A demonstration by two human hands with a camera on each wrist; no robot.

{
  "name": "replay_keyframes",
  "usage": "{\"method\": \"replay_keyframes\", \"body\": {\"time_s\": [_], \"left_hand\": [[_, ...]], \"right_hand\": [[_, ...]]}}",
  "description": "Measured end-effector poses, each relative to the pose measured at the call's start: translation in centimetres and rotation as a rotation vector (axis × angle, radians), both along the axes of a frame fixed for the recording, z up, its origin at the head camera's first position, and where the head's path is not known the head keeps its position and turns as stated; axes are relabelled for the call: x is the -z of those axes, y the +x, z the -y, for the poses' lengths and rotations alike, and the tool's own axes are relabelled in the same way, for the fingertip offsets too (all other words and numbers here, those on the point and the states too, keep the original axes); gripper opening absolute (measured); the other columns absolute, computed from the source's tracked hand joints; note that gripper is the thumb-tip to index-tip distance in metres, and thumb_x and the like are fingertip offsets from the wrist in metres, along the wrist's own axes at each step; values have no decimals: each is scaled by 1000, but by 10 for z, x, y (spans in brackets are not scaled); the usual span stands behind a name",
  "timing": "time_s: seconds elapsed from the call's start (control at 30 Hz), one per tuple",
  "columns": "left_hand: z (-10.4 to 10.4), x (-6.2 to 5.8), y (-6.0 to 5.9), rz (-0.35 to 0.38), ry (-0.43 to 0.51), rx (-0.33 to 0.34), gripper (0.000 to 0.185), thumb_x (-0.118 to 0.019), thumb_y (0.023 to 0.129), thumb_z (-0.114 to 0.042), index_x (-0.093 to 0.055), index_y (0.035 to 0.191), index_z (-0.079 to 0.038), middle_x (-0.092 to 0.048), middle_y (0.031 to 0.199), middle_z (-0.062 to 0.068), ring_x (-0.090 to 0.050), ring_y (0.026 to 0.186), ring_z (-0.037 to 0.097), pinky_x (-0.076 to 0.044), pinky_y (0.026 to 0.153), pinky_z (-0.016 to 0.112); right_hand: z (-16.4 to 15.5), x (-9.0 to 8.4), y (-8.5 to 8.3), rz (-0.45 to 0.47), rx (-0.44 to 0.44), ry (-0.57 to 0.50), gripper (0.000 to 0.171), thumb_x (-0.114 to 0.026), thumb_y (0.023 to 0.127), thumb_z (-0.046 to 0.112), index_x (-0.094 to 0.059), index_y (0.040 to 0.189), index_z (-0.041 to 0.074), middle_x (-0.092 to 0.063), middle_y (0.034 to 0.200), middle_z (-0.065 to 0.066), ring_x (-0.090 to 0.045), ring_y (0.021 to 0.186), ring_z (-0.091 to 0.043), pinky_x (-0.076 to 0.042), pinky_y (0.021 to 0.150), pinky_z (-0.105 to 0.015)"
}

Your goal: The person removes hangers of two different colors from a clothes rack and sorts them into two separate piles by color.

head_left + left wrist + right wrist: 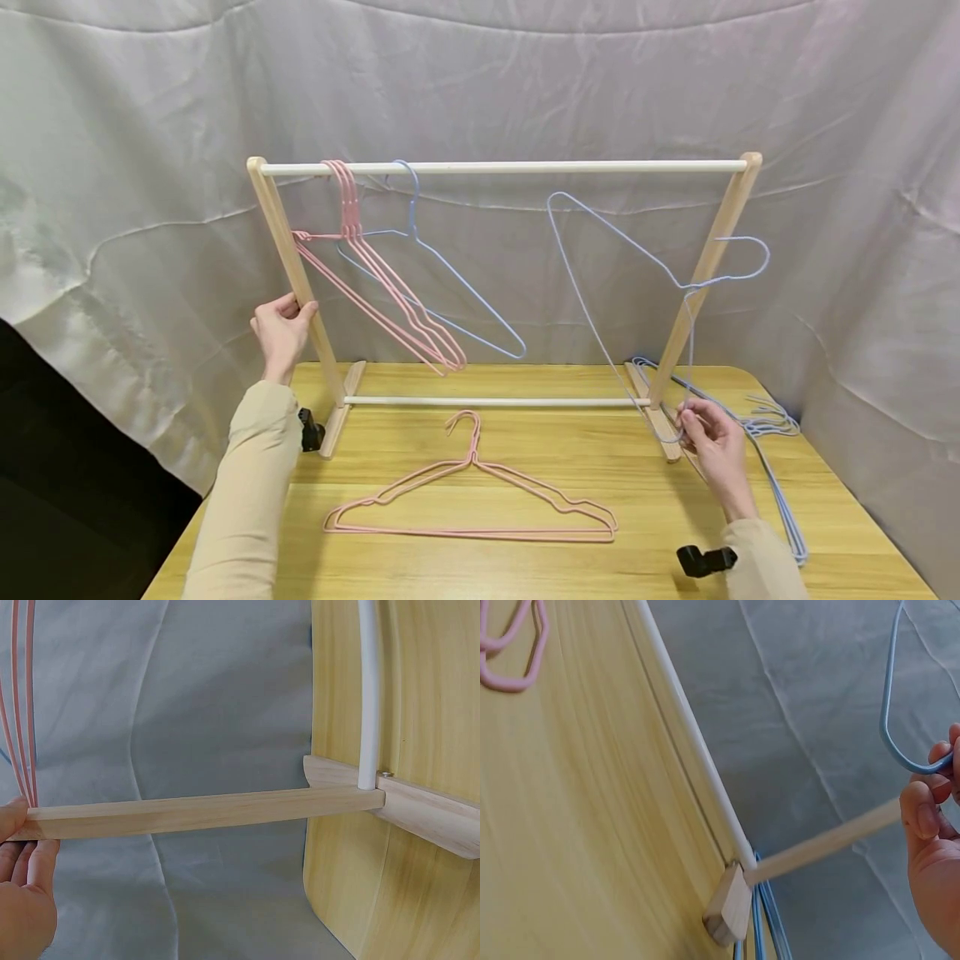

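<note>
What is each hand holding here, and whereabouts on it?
The left hand grips the wooden rack partway up its left leg. The right hand pinches a blue hanger at one corner of its wire frame.

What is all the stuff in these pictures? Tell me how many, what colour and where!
wooden rack: one, pale wood with white rods, standing on the table.
pink hangers on rod: a few, exact count unclear, pink, at the left end of the top rod.
blue hanger on rod: one, blue, beside the pink ones.
held blue hanger: one, blue, tilted, near the rack's right post.
pink hangers on table: pink, lying before the rack, count unclear.
blue hanger pile: several, blue, on the table's right side.
table: one, yellow wood.
backdrop cloth: grey, behind.
left hand: grips the rack's left post.
right hand: pinches the held blue hanger.
</note>
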State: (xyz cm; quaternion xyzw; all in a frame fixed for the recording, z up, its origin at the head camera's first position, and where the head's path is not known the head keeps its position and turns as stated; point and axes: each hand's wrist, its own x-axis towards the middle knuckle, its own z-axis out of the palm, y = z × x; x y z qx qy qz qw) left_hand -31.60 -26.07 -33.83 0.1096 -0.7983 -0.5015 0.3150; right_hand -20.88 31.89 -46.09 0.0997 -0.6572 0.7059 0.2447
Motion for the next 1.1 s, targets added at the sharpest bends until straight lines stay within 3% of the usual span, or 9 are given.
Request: {"method": "replay_keyframes", "body": {"time_s": [0.23,0.37,0.47,0.57,0.67,0.83,1.1], "left_hand": [[0,1,-1,14,-9,-13,32,-72,92,-18,-73,120,-3,-74,115,17,-55,75,-18,-43,79,6],[0,0,-2,21,-17,-21,32,-73,92,-19,-74,120,-4,-74,115,15,-69,89,-3,-45,75,6],[0,0,-2,23,-18,-23,31,-73,92,-19,-74,120,-4,-74,115,15,-72,95,4,-51,84,14],[0,0,-2,21,-9,-16,31,-73,92,-18,-74,120,-4,-74,115,15,-68,90,-2,-51,99,26],[0,0,-2,14,-1,-9,30,-73,92,-18,-74,119,-3,-74,115,16,-61,80,-12,-48,105,31],[-1,0,-1,8,-3,-11,30,-72,92,-18,-74,119,-3,-74,114,16,-51,73,-19,-49,100,26],[-1,0,-1,1,2,-10,30,-72,92,-17,-74,118,-2,-73,113,18,-49,69,-21,-44,85,10]], "right_hand": [[-13,5,9,-28,51,-79,13,-52,99,-7,-65,96,-3,-68,74,1,-55,55,-5,-37,45,-22],[-21,9,12,-68,40,-167,15,-51,98,-9,-65,96,-4,-68,74,-2,-54,54,-7,-32,45,-24],[-26,11,15,-71,52,-227,15,-51,98,-9,-65,95,-4,-68,73,-4,-55,55,-8,-35,46,-21],[-31,14,19,-64,79,-260,14,-52,98,-8,-65,94,-4,-69,74,-3,-56,57,-8,-38,47,-19],[-37,16,23,-91,64,-304,14,-51,98,-9,-64,95,-7,-69,76,-5,-58,59,-9,-37,46,-20],[-48,21,30,-160,10,-383,17,-46,98,-14,-63,95,-11,-70,78,-10,-57,58,-12,-35,46,-21],[-62,27,38,-164,39,-449,22,-44,97,-16,-65,95,-10,-71,76,-11,-59,57,-12,-42,45,-18]]}}
